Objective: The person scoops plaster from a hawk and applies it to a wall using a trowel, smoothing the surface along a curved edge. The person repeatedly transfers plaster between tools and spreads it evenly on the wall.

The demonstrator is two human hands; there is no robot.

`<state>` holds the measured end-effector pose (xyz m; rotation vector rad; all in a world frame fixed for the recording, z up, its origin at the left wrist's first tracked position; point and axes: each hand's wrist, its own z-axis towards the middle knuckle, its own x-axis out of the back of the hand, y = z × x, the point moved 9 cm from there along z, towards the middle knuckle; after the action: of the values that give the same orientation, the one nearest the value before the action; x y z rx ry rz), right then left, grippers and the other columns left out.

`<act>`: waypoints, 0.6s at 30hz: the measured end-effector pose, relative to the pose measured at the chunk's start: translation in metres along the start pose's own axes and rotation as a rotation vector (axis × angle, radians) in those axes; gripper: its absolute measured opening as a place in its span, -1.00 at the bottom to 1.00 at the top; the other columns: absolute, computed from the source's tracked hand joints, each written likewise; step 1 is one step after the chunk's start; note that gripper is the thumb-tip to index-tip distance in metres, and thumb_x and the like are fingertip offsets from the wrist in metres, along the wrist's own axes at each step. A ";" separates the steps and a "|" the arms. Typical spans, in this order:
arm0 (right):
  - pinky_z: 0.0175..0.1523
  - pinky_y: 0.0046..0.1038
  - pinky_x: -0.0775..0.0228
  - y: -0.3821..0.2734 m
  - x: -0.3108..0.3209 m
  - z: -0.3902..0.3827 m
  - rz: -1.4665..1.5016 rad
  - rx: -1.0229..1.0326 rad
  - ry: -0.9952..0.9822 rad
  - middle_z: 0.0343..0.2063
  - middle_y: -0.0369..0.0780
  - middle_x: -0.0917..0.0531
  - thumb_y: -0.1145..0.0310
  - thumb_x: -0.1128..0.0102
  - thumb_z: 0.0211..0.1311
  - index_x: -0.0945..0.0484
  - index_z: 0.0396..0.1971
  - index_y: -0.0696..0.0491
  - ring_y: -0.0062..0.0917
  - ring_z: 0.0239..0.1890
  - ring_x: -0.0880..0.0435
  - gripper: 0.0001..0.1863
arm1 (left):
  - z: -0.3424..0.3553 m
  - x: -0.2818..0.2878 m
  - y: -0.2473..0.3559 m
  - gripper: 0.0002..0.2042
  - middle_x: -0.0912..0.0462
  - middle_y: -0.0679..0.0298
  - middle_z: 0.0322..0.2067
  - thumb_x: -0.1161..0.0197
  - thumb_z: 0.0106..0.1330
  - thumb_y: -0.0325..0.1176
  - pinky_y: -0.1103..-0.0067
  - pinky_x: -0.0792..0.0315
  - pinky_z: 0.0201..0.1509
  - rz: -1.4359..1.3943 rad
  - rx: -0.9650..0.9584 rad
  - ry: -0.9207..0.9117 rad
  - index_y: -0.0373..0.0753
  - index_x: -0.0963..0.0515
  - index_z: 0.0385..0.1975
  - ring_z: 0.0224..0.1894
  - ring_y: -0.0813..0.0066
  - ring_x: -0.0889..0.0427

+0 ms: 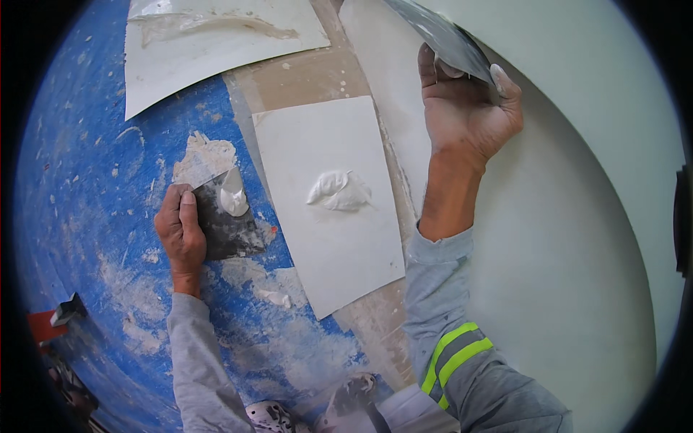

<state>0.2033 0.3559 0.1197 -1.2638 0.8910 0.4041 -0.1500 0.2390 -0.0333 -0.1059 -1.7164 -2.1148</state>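
My left hand point(182, 229) is closed on the edge of a dark, squarish, putty-smeared plate point(220, 234). A dollop of white putty point(232, 195) sits near that plate's upper right corner. Farther up and to the right, my right hand point(469, 108) grips a thin grey filling blade point(449, 40), thumb on one side and fingers on the other. The blade is tilted up near the pale wall point(563, 216); whether it touches the wall I cannot tell. Between my hands lies a white rectangular sheet point(339, 252) with a mound of white putty point(339, 190) on it.
A second white sheet point(216, 47) with a brownish smear lies at the far left. Blue floor covering point(94, 187), spattered with dried putty, spreads on the left. A brown strip point(303, 76) runs along the wall's foot. A red object point(48, 326) with a grey end lies lower left.
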 end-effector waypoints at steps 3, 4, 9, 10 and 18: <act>0.30 0.02 -0.32 -0.006 -0.001 -0.003 0.011 -0.017 -0.025 -0.28 -0.03 -0.62 0.37 -0.23 -0.08 -0.51 -0.16 0.28 -0.36 -0.42 -0.47 -0.57 | 0.000 0.000 -0.001 -0.81 -0.38 0.34 -0.57 -0.02 0.47 -0.39 0.56 -0.21 -0.43 -0.010 0.007 0.000 -0.33 -0.50 -0.35 -0.50 0.62 -0.26; 0.30 0.03 -0.31 -0.007 -0.002 -0.005 0.003 -0.015 -0.020 -0.28 -0.04 -0.61 0.37 -0.23 -0.08 -0.51 -0.16 0.28 -0.36 -0.43 -0.46 -0.57 | 0.000 0.000 0.000 -0.81 -0.38 0.34 -0.57 -0.02 0.47 -0.39 0.56 -0.21 -0.43 -0.005 0.002 0.003 -0.33 -0.50 -0.35 -0.50 0.62 -0.26; 0.33 0.06 -0.27 -0.018 -0.001 -0.012 0.008 -0.010 0.030 -0.30 -0.05 -0.61 0.37 -0.24 -0.07 -0.50 -0.14 0.26 -0.37 -0.45 -0.44 -0.56 | 0.000 0.000 0.000 -0.82 -0.39 0.34 -0.57 -0.02 0.46 -0.40 0.55 -0.22 -0.43 0.005 0.010 -0.001 -0.33 -0.50 -0.35 -0.51 0.61 -0.27; 0.34 0.07 -0.27 -0.020 0.000 -0.014 0.000 -0.009 0.028 -0.30 -0.05 -0.61 0.37 -0.24 -0.07 -0.50 -0.14 0.26 -0.37 -0.45 -0.44 -0.56 | -0.001 0.000 0.000 -0.82 -0.39 0.34 -0.57 -0.02 0.46 -0.40 0.55 -0.22 -0.43 0.005 0.010 0.000 -0.33 -0.50 -0.35 -0.51 0.61 -0.26; 0.37 0.13 -0.21 -0.040 0.007 -0.028 0.024 0.018 0.061 -0.01 0.06 -0.58 0.43 -0.20 -0.04 -0.45 -0.02 0.30 -0.15 0.02 -0.58 -0.49 | 0.000 0.000 0.000 -0.82 -0.38 0.35 -0.60 -0.03 0.46 -0.40 0.56 -0.21 -0.46 -0.020 -0.029 0.009 -0.32 -0.52 -0.35 -0.53 0.63 -0.26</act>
<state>0.2258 0.3167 0.1394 -1.2557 0.9605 0.3779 -0.1497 0.2396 -0.0333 -0.0871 -1.6884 -2.1521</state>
